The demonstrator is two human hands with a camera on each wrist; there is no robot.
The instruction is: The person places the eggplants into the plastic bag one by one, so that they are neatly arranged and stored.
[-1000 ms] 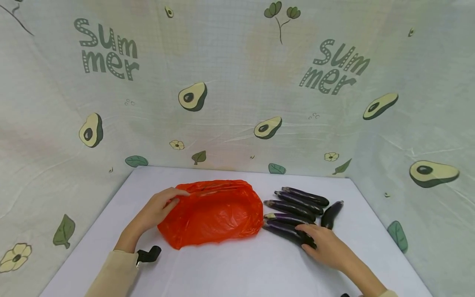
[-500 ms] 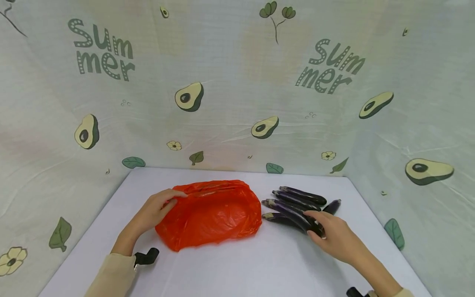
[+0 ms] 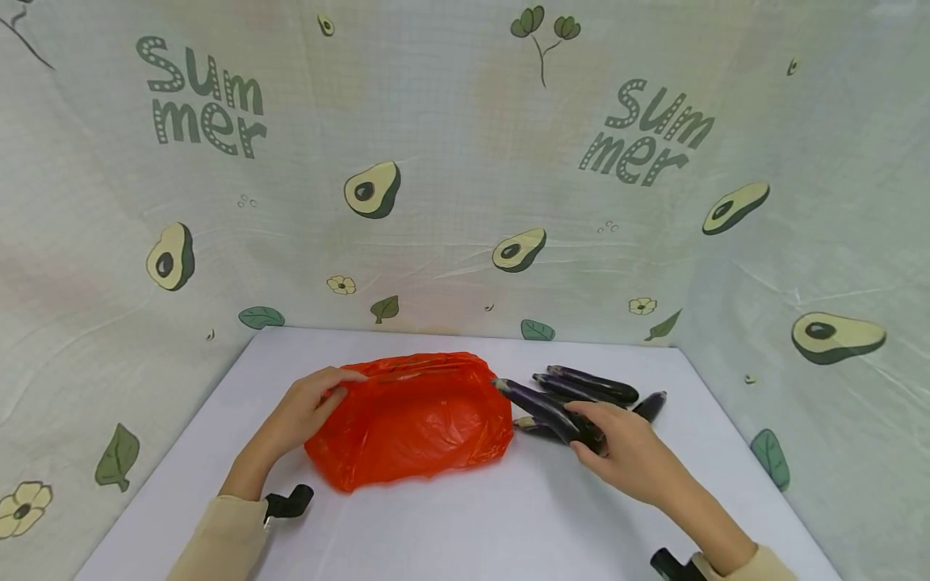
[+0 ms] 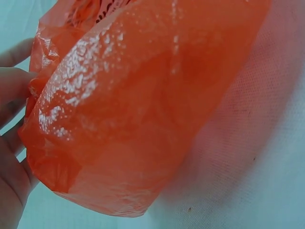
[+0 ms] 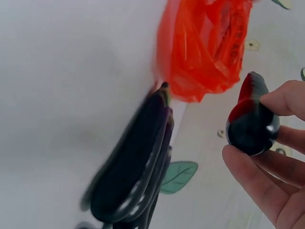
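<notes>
A red plastic bag (image 3: 421,428) lies on the table with its opening toward the top. At its left rim, my left hand (image 3: 308,407) pinches the plastic between thumb and fingers; the left wrist view shows the bag (image 4: 119,119) bunched at the fingertips. My right hand (image 3: 628,448) grips a dark purple eggplant (image 3: 541,406) by its thick end, raised above the others, its stem end near the bag's right edge. In the right wrist view the held eggplant (image 5: 252,121) points away, clear of the eggplants on the table (image 5: 136,162).
Several more eggplants lie right of the bag, among them one at the back (image 3: 596,383) and one angled at the right (image 3: 651,405). A printed cloth (image 3: 450,161) surrounds the white table (image 3: 421,532) at back and sides.
My right hand has lifted the nearest eggplant off the table and carried it up, then left toward the bag. My left hand stays at the bag's rim.
</notes>
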